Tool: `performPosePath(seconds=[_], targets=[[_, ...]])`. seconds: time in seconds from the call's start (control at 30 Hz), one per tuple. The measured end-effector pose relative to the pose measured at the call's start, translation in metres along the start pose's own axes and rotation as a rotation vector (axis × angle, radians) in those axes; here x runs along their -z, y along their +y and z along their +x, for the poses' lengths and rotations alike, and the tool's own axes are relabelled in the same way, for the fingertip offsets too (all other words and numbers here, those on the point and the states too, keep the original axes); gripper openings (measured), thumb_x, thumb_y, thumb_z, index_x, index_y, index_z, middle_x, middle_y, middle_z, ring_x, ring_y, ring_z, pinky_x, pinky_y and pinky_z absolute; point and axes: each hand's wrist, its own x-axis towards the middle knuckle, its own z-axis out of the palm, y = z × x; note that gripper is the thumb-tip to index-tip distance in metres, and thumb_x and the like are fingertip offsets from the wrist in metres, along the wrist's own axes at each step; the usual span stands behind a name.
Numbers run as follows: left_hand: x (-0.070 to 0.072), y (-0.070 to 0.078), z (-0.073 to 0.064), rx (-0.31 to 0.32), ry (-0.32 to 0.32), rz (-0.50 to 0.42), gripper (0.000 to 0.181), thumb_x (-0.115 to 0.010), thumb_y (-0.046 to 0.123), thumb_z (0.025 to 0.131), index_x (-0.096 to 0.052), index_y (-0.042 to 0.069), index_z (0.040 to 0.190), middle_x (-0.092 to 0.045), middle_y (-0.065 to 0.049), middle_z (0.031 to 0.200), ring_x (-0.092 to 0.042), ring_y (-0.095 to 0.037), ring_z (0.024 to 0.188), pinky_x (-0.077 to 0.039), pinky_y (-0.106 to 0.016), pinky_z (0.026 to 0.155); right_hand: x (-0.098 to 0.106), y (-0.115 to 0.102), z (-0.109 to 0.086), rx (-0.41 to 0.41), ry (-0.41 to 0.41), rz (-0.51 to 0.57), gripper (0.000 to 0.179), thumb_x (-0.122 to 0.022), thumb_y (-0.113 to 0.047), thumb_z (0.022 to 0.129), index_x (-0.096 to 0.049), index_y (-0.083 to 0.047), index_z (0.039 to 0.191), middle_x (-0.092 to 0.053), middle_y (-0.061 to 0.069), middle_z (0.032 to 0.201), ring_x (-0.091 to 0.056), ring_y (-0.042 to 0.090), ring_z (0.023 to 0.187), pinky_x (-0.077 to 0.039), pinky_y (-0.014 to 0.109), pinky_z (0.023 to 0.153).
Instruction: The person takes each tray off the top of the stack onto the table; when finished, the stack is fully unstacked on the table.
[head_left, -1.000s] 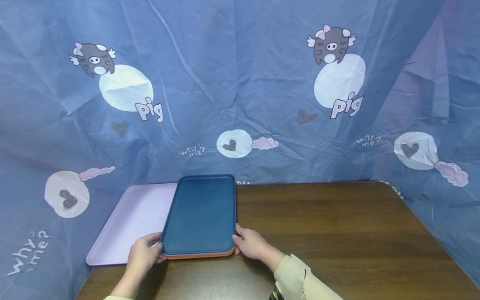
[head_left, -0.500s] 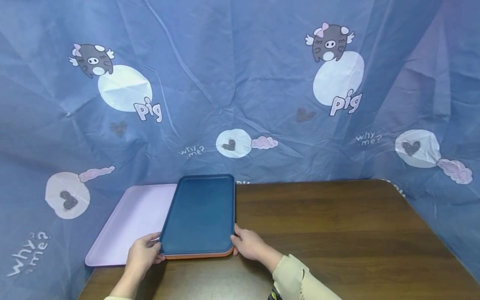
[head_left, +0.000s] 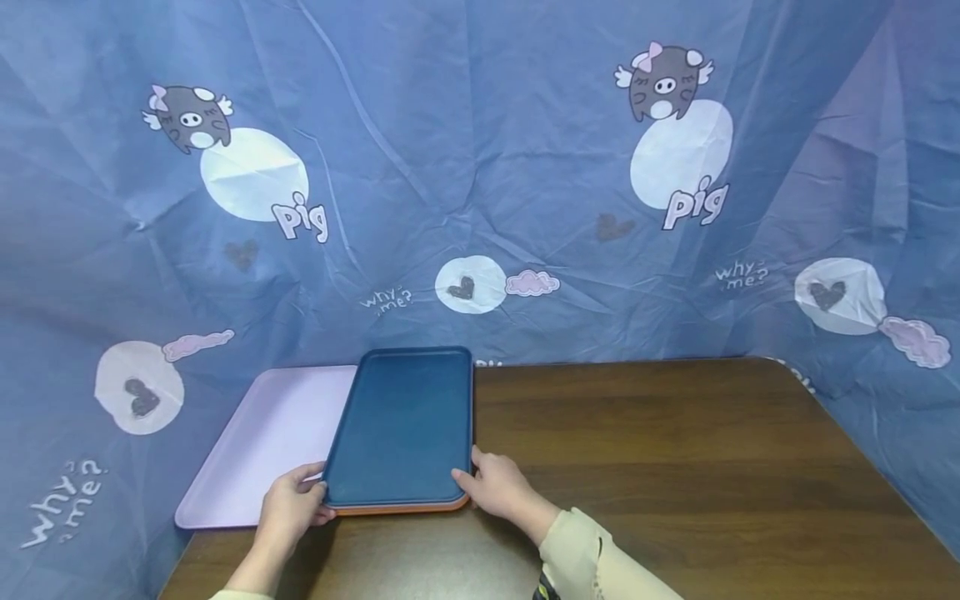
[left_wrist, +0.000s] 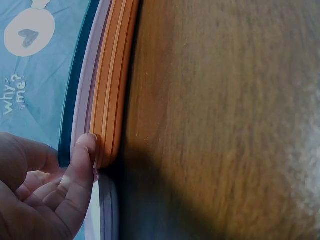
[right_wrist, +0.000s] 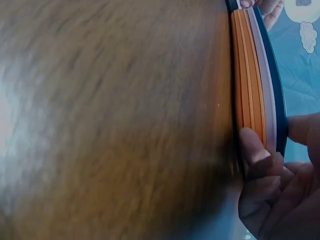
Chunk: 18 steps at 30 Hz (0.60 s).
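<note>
A stack of rectangular trays lies on the table with a dark blue tray [head_left: 405, 425] on top. Below it, the left wrist view shows the edge of a lilac tray [left_wrist: 83, 95] and several orange trays [left_wrist: 111, 85]. My left hand [head_left: 290, 506] holds the near left corner of the stack, fingertips against the side edges. At the near right corner my right hand [head_left: 501, 485] grips the stack, thumb over the blue rim and fingers against the orange edges. Another lilac tray [head_left: 273, 442] lies left of the stack, partly hidden by it and my left hand.
The brown wooden table [head_left: 660, 467] extends to the right of the trays and in front of them. Behind it and along the sides hangs a blue cloth [head_left: 540, 183] printed with pigs, hearts and clouds. Its lower edge meets the table's far edge.
My right thumb has shifted from the side of the stack onto the blue tray's top rim. The left hand and the trays have stayed nearly in place.
</note>
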Motion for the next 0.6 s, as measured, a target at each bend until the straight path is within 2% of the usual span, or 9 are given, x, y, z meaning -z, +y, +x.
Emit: performPosePath(seconds=[0.1,0.2,0.3,0.33,0.47,0.5,0.6], targets=[[0.0005,-0.0005,-0.0003,0.005,-0.007,-0.012,0.043,-0.048,-0.007,0.101,-0.046,-0.021,0.142,-0.063,-0.046,0.120,-0.070,-0.016,0.055,-0.065,-0.029,0.057,-0.0022,-0.0031,0.0019,-0.006,0.036,-0.033,0.066,-0.063,-0.033,0.103,-0.049,0.017,0.144,-0.066,0.003,0.057,-0.073,0.021,0.072,-0.057,0.052,0.106],[0.0009,-0.0005,-0.0004,0.013,-0.019,-0.023,0.043,-0.048,-0.006,0.103,-0.045,-0.022,0.143,-0.062,-0.046,0.124,-0.070,-0.015,0.055,-0.065,-0.028,0.057,-0.0041,-0.0058,0.0034,-0.008,0.070,-0.046,0.059,-0.066,-0.025,0.100,-0.054,0.019,0.138,-0.078,0.021,0.088,-0.075,0.036,0.106,-0.055,0.055,0.109],[0.0013,0.0002,-0.0004,0.023,-0.027,-0.034,0.044,-0.048,-0.004,0.104,-0.043,-0.024,0.143,-0.061,-0.045,0.126,-0.069,-0.013,0.056,-0.064,-0.026,0.057,-0.0056,-0.0072,0.0045,-0.012,0.088,-0.049,0.052,-0.066,-0.017,0.098,-0.057,0.019,0.135,-0.071,0.033,0.123,-0.067,0.044,0.124,-0.056,0.055,0.107],[0.0015,0.0004,-0.0004,0.027,-0.028,-0.036,0.044,-0.049,-0.004,0.104,-0.043,-0.024,0.143,-0.061,-0.045,0.125,-0.069,-0.013,0.056,-0.064,-0.026,0.057,-0.0060,-0.0074,0.0047,-0.013,0.091,-0.045,0.051,-0.065,-0.015,0.097,-0.058,0.019,0.134,-0.066,0.035,0.132,-0.067,0.044,0.124,-0.057,0.055,0.105],[0.0027,0.0001,-0.0004,0.035,-0.034,-0.045,0.045,-0.049,-0.002,0.105,-0.043,-0.023,0.144,-0.062,-0.044,0.126,-0.070,-0.013,0.057,-0.065,-0.026,0.059,-0.0068,-0.0076,0.0064,-0.006,0.100,-0.043,0.046,-0.063,-0.010,0.095,-0.060,0.019,0.130,-0.068,0.035,0.129,-0.070,0.040,0.115,-0.060,0.054,0.099],[0.0031,-0.0002,-0.0005,0.035,-0.035,-0.045,0.045,-0.049,-0.002,0.105,-0.043,-0.023,0.144,-0.062,-0.044,0.127,-0.070,-0.013,0.058,-0.065,-0.026,0.059,-0.0068,-0.0077,0.0069,-0.003,0.103,-0.043,0.044,-0.062,-0.009,0.094,-0.061,0.019,0.128,-0.070,0.034,0.125,-0.071,0.037,0.109,-0.061,0.052,0.095],[0.0043,-0.0019,-0.0006,0.035,-0.038,-0.049,0.045,-0.049,0.000,0.105,-0.043,-0.022,0.144,-0.060,-0.044,0.129,-0.071,-0.013,0.058,-0.065,-0.026,0.060,-0.0064,-0.0089,0.0071,-0.006,0.099,-0.032,0.030,-0.060,-0.007,0.093,-0.066,0.015,0.112,-0.075,0.026,0.097,-0.073,0.028,0.082,-0.062,0.042,0.076]])
